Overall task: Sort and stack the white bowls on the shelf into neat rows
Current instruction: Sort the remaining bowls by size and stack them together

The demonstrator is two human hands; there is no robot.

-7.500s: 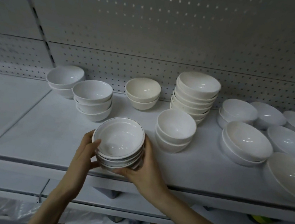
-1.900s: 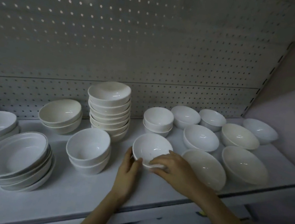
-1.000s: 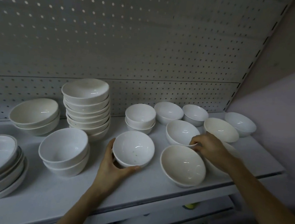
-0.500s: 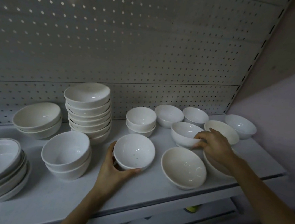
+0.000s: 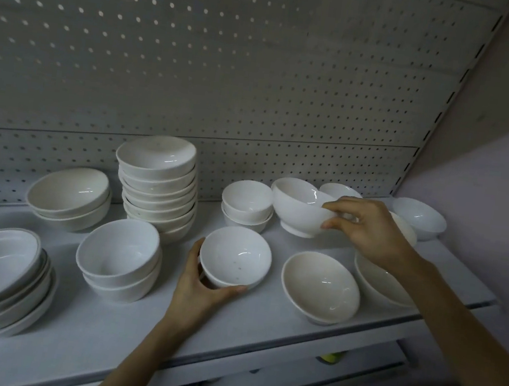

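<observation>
**Lifting a footed bowl to stack it**

The right hand (image 5: 370,231) is pinching the rim of a footed bowl (image 5: 299,211), holding it tilted just above the shelf (image 5: 263,322), right of centre. The left hand (image 5: 203,286) is cupping the front bowl (image 5: 235,256) at mid-frame. The move is probably calling for levelling the footed bowl, clearing the small stack (image 5: 245,204) beside it, and nesting it only in a matching size. Half a second ago it was sitting on the shelf, with the fingers just reaching its rim.

Perforated back panel (image 5: 262,65), seemingly lilac side wall (image 5: 487,189).
</observation>
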